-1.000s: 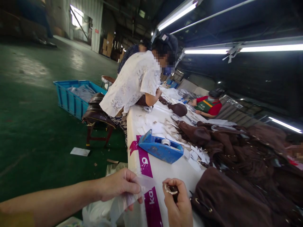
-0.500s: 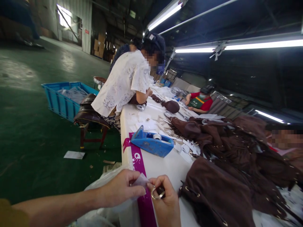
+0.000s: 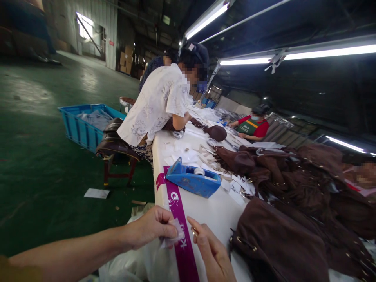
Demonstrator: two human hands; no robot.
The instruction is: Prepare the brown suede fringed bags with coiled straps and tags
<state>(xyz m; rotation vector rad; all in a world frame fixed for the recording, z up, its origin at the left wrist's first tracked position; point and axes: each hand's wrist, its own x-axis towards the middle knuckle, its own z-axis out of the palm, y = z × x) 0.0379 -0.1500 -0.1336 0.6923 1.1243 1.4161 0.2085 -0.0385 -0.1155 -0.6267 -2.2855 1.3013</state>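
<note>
The left hand [image 3: 157, 227] pinches a thin, see-through sheet [image 3: 178, 225] between thumb and fingers, over a purple strip [image 3: 188, 258] along the table's edge. Just beside it, the right hand [image 3: 211, 252] has its forefinger stretched out, a small shiny metal piece [image 3: 194, 231] by the thumb; I can't tell whether it's gripped. Beyond them sits a blue tape dispenser [image 3: 190, 184], and to the right a dark brown bag [image 3: 282, 239] lies before a brown heap [image 3: 282, 168]. Farther along, a person in a white patterned shirt [image 3: 160, 98] leans over the table [image 3: 219, 215].
</note>
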